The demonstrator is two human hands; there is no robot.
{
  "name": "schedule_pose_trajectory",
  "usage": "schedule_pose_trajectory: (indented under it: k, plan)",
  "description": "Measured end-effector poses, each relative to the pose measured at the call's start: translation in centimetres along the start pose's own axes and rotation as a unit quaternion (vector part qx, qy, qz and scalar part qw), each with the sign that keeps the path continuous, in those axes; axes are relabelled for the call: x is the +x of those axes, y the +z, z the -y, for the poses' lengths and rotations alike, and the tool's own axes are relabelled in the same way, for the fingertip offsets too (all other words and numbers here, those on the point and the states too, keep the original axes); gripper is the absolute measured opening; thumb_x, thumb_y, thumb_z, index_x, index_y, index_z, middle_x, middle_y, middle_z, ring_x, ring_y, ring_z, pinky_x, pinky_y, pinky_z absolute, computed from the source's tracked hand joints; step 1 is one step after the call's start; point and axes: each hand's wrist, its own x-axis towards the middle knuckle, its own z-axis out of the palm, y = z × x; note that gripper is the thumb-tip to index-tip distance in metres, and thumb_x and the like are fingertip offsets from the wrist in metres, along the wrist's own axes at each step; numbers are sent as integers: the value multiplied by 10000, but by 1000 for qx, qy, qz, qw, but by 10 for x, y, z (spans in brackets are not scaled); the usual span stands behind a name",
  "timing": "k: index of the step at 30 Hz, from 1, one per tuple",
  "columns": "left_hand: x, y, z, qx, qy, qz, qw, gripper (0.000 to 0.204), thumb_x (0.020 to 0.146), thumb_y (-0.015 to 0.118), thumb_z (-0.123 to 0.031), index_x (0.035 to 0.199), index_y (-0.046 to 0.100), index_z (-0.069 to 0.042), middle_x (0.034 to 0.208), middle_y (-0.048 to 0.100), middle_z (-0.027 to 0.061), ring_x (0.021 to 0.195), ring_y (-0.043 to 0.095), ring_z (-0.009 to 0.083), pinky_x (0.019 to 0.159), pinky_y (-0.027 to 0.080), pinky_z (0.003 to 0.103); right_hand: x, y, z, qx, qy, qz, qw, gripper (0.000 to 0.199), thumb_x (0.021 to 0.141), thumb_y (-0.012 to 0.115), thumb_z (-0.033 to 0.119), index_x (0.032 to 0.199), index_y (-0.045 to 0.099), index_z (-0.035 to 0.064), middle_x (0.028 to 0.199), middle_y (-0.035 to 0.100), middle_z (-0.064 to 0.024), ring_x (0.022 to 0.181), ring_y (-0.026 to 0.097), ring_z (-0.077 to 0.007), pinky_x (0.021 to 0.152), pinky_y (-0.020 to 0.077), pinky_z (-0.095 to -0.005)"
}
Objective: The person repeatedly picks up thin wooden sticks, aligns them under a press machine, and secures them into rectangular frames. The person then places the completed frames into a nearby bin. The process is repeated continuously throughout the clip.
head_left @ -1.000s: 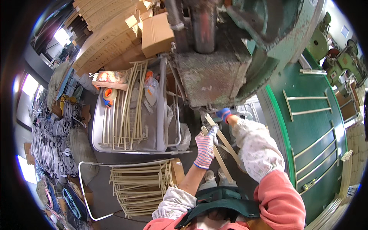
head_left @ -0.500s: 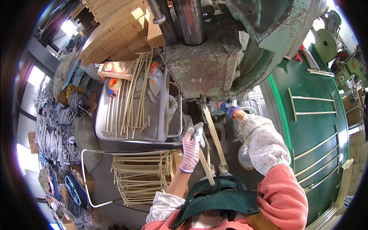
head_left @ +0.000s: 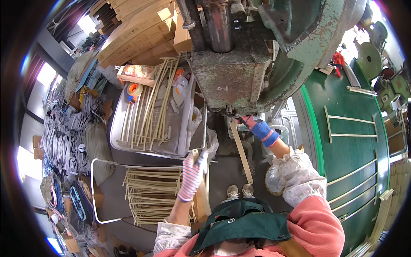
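My left hand, in a striped glove, is closed around a cream flat bar that slants down toward my apron. Its thumb side shows another cream end poking up. My right hand, in a blue and red glove, reaches under the head of a green press. Its fingers are bent beside the upper end of a second cream bar, which juts out from the press toward my shoes. The press partly hides the fingertips, so what they grip cannot be made out.
Left of the press, a white tray holds thin cream rods, tape and bags. Below it lies a stack of cream frames beside a bent white metal frame. On the right, a green table carries ladder-like cream frames.
My left hand has moved left with its bar, away from the bar at the press. My right hand has moved left and in toward that bar's upper end.
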Motion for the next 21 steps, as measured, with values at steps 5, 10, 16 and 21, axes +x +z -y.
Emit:
schedule_pose_trajectory:
  k: [5, 10, 16, 21]
  plan:
    - [-24, -36, -27, 37, 26, -1, 999, 227, 895, 589, -249, 855, 599, -26, 493, 419, -44, 409, 370, 58, 398, 299, 212, -10, 8, 4, -101, 31, 19, 994, 184, 846, 551, 182, 977, 614, 70, 909, 617, -95, 853, 561, -286, 784, 436, -387]
    - [-49, -53, -49, -13, -12, -8, 1000, 206, 925, 538, -178, 905, 585, 22, 466, 342, -54, 379, 303, 53, 397, 266, 224, -12, 24, 2, -376, -53, 76, 922, 361, 869, 480, 169, 1226, 528, 156, 1060, 608, -73, 885, 578, -244, 795, 450, -383]
    - [-73, -47, -57, 3, -12, -6, 1000, 234, 925, 546, -206, 894, 590, 22, 470, 342, -43, 387, 295, 62, 403, 262, 228, -21, 37, -23, -504, -121, 113, 848, 491, 850, 446, 174, 1338, 434, 223, 1080, 596, -82, 883, 568, -238, 771, 456, -385]
    - [-87, -38, -64, -1, -18, 3, 1000, 232, 924, 547, -206, 904, 605, 17, 479, 357, -42, 397, 301, 60, 401, 261, 221, -11, 44, -19, 79, 92, -7, 993, 395, 829, 474, 203, 1209, 528, 109, 951, 601, -60, 838, 544, -234, 760, 458, -366]
